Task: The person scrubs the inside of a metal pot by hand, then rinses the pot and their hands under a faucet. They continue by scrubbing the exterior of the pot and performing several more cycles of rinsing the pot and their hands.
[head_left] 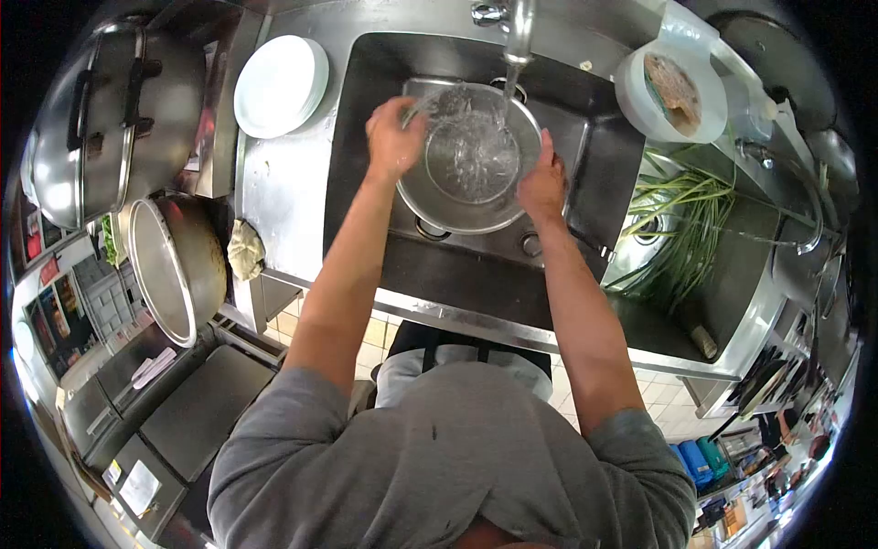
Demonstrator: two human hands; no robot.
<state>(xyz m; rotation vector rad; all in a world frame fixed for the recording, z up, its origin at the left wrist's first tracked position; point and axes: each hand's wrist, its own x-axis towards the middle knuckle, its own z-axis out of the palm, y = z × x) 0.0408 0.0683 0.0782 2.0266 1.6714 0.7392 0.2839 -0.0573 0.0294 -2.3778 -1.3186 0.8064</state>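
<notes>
A round metal pot [448, 216] with loop handles stands in the dark sink basin [366, 69], holding clear, churning water [471, 160]. A stream falls into it from the faucet [519, 41]. My left hand [395, 139] is at the pot's upper left rim, its fingers curled and slightly blurred, with splashing water beside them. At the opposite side, my right hand [542, 186] grips the pot wall, thumb pointing up along the rim. The undersides of both hands' grips are hidden.
White plates [279, 87] are stacked on the left counter near a crumpled cloth [245, 250]. Long green stalks [681, 229] fill part of the right basin. A white tub [631, 82] stands at its back corner. A large pot [174, 270] is on the left.
</notes>
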